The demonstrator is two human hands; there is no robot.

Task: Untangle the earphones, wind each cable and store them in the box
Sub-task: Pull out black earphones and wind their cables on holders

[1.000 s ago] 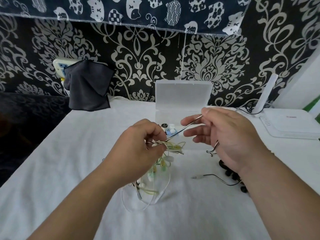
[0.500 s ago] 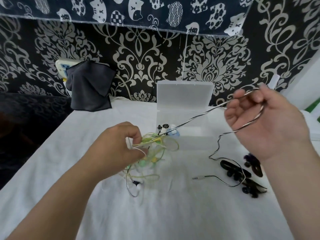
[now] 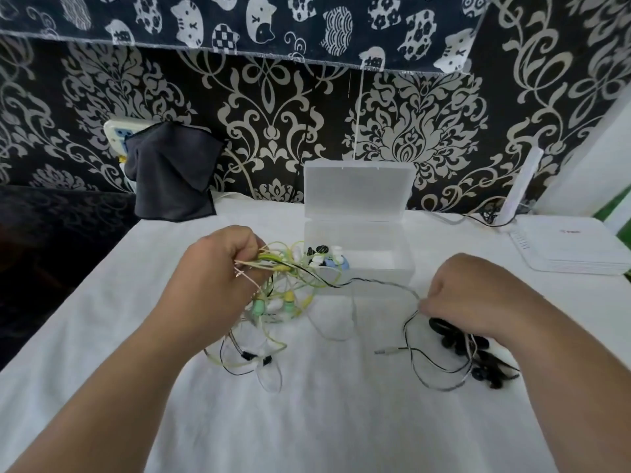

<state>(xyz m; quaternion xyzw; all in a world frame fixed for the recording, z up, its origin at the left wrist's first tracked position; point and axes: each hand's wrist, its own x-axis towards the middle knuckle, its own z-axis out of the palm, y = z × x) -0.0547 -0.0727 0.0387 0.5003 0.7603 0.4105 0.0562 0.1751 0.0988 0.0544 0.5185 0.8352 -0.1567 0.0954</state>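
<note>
Just in front of the open translucent plastic box (image 3: 408,268), the left hand (image 3: 218,268) is clenched round the knot of yellow-green earphone cables (image 3: 283,295), whose lower loops trail on the white cloth-covered surface (image 3: 324,421). From that knot a thin black-and-white braided cable (image 3: 382,284) runs rightward across the box front to the right hand (image 3: 474,295), which pinches it low over a heap of black earphones (image 3: 454,339). The strand's long axis lies hand to hand, so a pull to the right, away from the held knot, looks likeliest to draw it out.

Tangled yellow-green earphones (image 3: 283,295), black-and-white cable (image 3: 386,285) trailing right, open translucent box (image 3: 358,247)
</note>
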